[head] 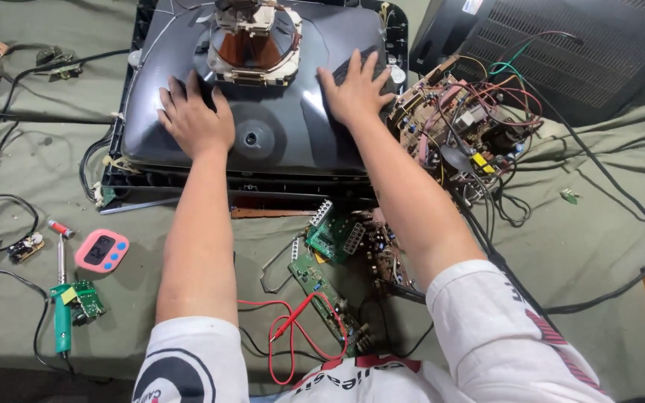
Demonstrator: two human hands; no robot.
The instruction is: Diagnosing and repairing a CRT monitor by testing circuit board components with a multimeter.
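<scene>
Both sets of fingers lie spread and flat, gripping nothing. The left hand [192,119] and right hand [354,93] press on the tube [278,138], a smooth, dark grey glass funnel lying face down at the far middle of the bench [591,246], either side of its copper-wound yoke [254,41]. The bench wears a wrinkled olive cloth. Right of the tube sits a wire-tangled chassis board [460,127]; nearer, green boards [322,272] and red probe leads [293,328]. To the left lie a round-cornered pink timer [101,251] and a green-handled iron [62,298].
</scene>
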